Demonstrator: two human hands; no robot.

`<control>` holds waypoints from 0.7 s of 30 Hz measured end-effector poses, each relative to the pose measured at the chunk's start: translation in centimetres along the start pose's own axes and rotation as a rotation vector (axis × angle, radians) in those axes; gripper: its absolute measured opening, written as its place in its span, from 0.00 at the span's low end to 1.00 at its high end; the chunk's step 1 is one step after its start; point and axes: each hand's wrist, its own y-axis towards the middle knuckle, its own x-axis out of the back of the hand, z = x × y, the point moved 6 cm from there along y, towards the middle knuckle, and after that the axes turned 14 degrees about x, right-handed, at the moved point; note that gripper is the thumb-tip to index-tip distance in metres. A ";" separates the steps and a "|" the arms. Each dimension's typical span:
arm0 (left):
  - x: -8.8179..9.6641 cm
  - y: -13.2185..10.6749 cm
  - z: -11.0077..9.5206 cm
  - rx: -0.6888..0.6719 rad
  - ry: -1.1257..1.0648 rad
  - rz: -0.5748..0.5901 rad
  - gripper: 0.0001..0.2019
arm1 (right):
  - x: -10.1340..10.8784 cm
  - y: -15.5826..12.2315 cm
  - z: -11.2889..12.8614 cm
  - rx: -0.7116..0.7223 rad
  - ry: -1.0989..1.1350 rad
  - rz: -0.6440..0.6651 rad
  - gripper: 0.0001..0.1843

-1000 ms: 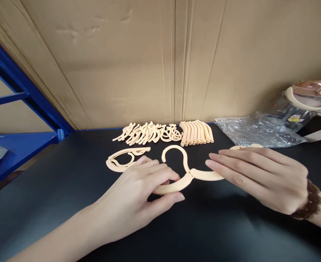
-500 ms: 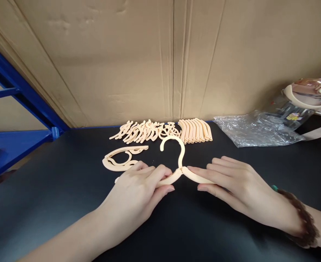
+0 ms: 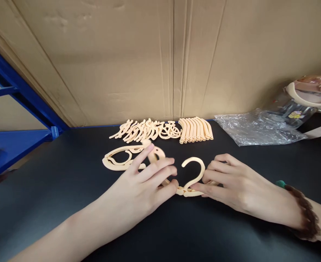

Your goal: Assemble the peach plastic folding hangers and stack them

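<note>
A cream folding clothes hanger is held between both hands just over the black table, its hook curving up and to the left. My left hand grips the left arm of the hanger, whose blurred end with a hole tilts upward past the fingers. My right hand has its fingers closed round the right arm near the joint. Behind my left hand lies another hanger, folded, its hook tucked inside its arms.
Loose cream hanger parts lie in a pile along the back, with hooks beside them and a neat row of arms. At the right are a clear plastic bag and a transparent bottle. A blue metal frame stands left.
My left hand has swung the hanger's left arm upward, so the arms are no longer spread. The hook and joint have shifted right and lower, and the hook leans more to the right.
</note>
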 end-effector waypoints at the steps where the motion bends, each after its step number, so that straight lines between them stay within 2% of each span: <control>1: 0.2 0.0 0.1 0.030 -0.008 -0.019 0.17 | 0.2 0.1 0.1 0.001 -0.001 -0.025 0.13; 4: 0.8 0.0 0.9 0.165 -0.118 -0.028 0.19 | 0.8 0.2 0.2 0.004 0.004 -0.096 0.10; 8: 0.6 0.1 1.2 0.315 -0.502 0.096 0.20 | 1.2 0.5 0.7 -0.017 -0.019 -0.143 0.09; 11: 0.0 0.0 1.0 0.464 -0.727 0.157 0.19 | 1.3 0.8 1.6 0.000 -0.074 -0.142 0.14; 15: -0.2 -0.5 1.9 0.730 -0.608 0.071 0.18 | 1.6 1.1 2.7 0.041 -0.159 -0.128 0.20; 17: -0.4 -0.8 2.8 0.878 -0.635 0.052 0.17 | 1.9 1.1 2.9 0.038 -0.192 -0.140 0.21; 21: -2.3 -1.5 3.6 1.195 -1.158 0.196 0.16 | 2.2 0.9 3.3 0.060 -0.177 -0.165 0.19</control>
